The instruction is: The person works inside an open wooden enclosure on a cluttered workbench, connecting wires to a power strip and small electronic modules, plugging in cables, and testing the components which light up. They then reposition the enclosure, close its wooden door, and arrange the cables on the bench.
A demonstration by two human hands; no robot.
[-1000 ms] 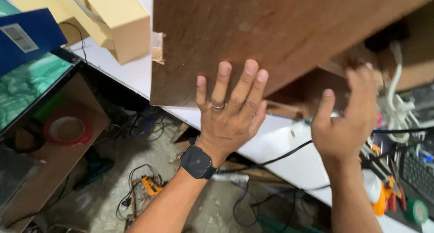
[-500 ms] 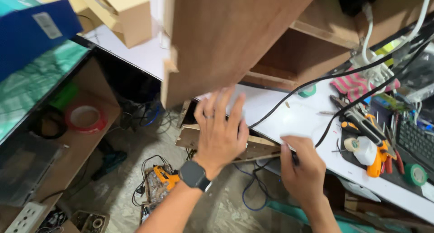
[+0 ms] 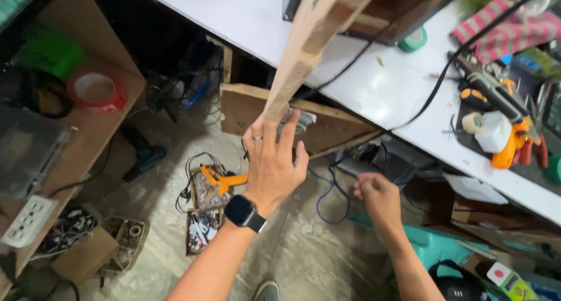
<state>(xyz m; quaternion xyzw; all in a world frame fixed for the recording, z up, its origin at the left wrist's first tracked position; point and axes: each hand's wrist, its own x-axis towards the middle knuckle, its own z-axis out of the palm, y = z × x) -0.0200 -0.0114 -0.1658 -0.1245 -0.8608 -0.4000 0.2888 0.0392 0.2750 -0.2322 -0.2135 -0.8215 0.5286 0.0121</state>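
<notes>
- A cluttered workshop: a long white table (image 3: pixel 251 15) runs across the top of the view, with a bare concrete floor (image 3: pixel 315 260) beneath it, strewn with cables and small boxes.
- The left hand (image 3: pixel 272 161), with a black smartwatch (image 3: pixel 244 212) on its wrist, is open, fingers spread against the lower end of a long tilted brown wooden board (image 3: pixel 304 50), apparently steadying it as it leans out over the table edge.
- The right hand (image 3: pixel 377 197) is closed in a loose fist below the table, apart from the board; whether it grips anything I cannot tell.
- An orange-handled tool (image 3: pixel 219 179) lies on the floor just beside the left hand's wrist.
- A red tape roll (image 3: pixel 96 91) sits on a wooden shelf (image 3: pixel 117 111) to the left.
- Black cables (image 3: pixel 432 91) cross the table near an orange and black power tool (image 3: pixel 508 143), crowding the space where the board rests.
</notes>
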